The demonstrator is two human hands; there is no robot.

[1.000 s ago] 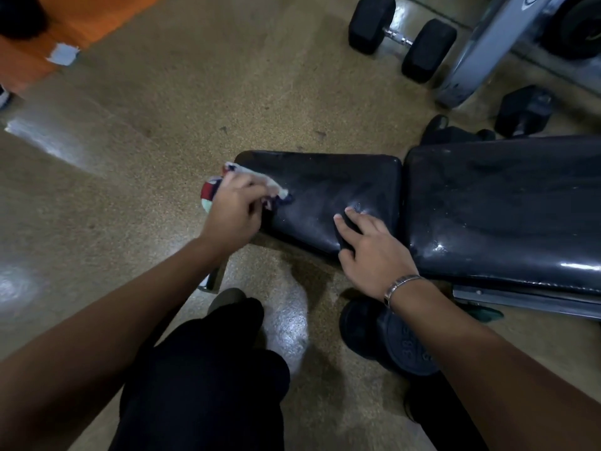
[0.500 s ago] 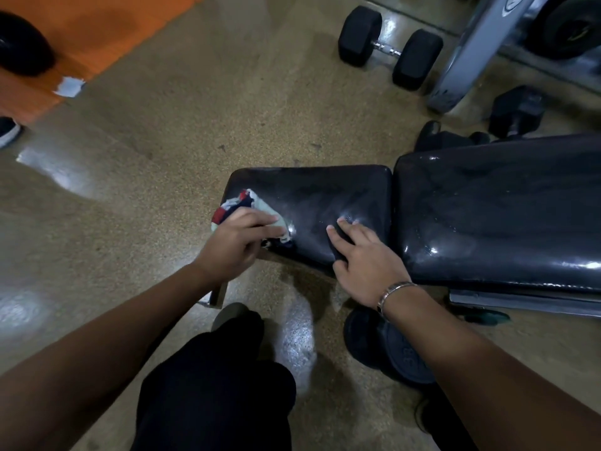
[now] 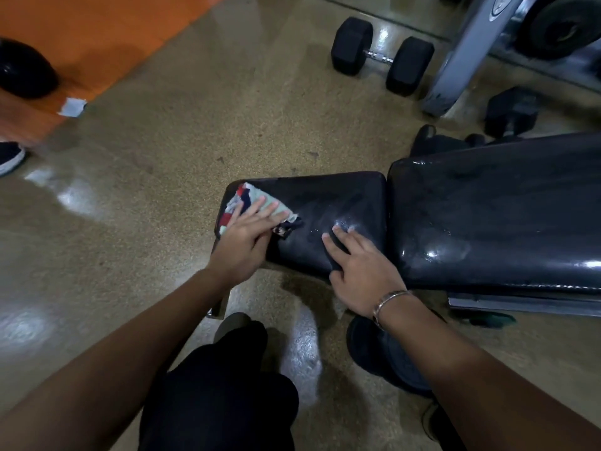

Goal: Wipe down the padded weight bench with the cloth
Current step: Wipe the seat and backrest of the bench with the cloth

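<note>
The black padded weight bench lies across the right half of the head view, with a small seat pad (image 3: pixel 338 203) and a long back pad (image 3: pixel 500 209). A multicoloured cloth (image 3: pixel 242 198) is spread on the seat pad's left end. My left hand (image 3: pixel 242 240) presses flat on the cloth with straight fingers. My right hand (image 3: pixel 361 268) rests on the seat pad's near edge, fingers extended on top and thumb at the side. A bracelet sits on that wrist.
A black hex dumbbell (image 3: pixel 380 55) lies on the floor beyond the bench, beside a grey machine leg (image 3: pixel 461 60). Another dumbbell (image 3: pixel 510 112) sits behind the back pad. A weight plate (image 3: pixel 380 353) lies under my right wrist. An orange mat (image 3: pixel 81 43) covers the far left.
My left hand has flattened out from curled fingers and slid the cloth along the seat pad's left end. My right hand stays on the pad's near edge.
</note>
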